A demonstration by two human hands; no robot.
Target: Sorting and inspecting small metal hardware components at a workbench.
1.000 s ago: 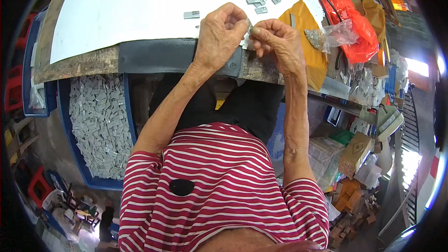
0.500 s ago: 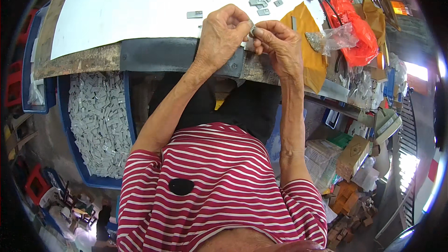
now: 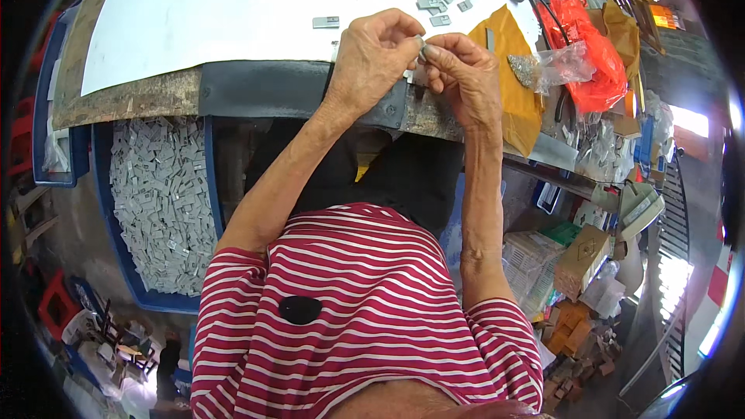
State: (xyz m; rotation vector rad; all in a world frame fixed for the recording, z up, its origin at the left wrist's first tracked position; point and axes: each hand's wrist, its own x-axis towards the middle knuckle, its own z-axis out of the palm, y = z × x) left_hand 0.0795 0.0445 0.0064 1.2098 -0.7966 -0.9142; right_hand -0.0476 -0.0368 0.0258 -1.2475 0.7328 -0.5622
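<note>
The small greyish part (image 3: pixel 420 41) is in the upper middle of the frame, pinched narrowly between the fingers of my left hand (image 3: pixel 372 54) and right hand (image 3: pixel 468 79), which hide most of it. I judge this a close two-handed working step; the next move seems to call for a light, steady pinch. My forearms (image 3: pixel 295 168) angle up and inward to the near edge of the counter (image 3: pixel 217 19), palms turned toward each other.

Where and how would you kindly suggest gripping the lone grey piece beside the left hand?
I'd pinch the grey piece across its long edges, from above: it lies flat on the white sheet, its length running left to right.
</note>
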